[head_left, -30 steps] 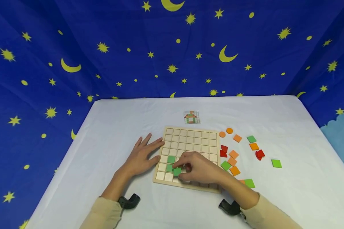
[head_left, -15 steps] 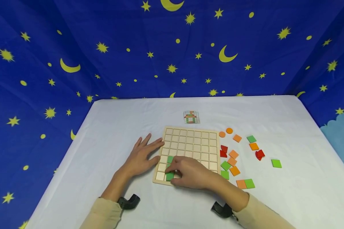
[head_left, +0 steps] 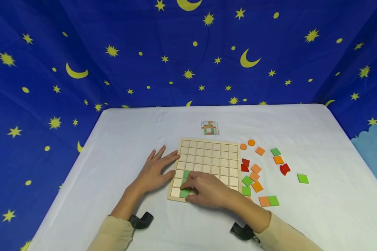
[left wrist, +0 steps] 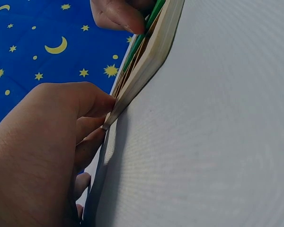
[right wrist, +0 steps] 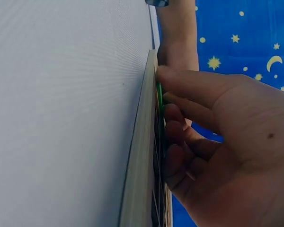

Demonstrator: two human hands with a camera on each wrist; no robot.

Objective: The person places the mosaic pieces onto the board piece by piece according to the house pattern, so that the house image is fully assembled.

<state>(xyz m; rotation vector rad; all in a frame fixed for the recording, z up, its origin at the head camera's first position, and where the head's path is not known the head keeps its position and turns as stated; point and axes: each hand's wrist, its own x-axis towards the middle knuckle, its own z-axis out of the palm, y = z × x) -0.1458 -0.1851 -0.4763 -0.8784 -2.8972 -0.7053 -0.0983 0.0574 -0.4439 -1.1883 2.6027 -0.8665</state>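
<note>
A wooden grid board [head_left: 207,153] lies on the white table. My right hand [head_left: 208,188] is over its lower left part, thumb and index finger pinching a green square tile [head_left: 184,194] at a cell of the bottom row. Above that tile, in the same column, is another green tile [head_left: 186,173]; one between them is mostly covered by the fingers. My left hand [head_left: 155,174] rests with spread fingers against the board's left edge. In the left wrist view, its thumb [left wrist: 97,101] touches the board's rim. The right wrist view shows the green tile [right wrist: 160,94] edge-on by the fingertips.
A small pattern card [head_left: 209,128] lies behind the board. To the right are loose orange discs [head_left: 251,143], red pieces [head_left: 284,169], orange squares [head_left: 257,187] and green squares [head_left: 303,179]. A starry blue curtain [head_left: 150,69] surrounds the table's back and sides.
My right hand has moved left and slightly down with the green tile, from beside the column to its bottom-row cell. It has barely shifted in the last half second. My left hand stays put.
</note>
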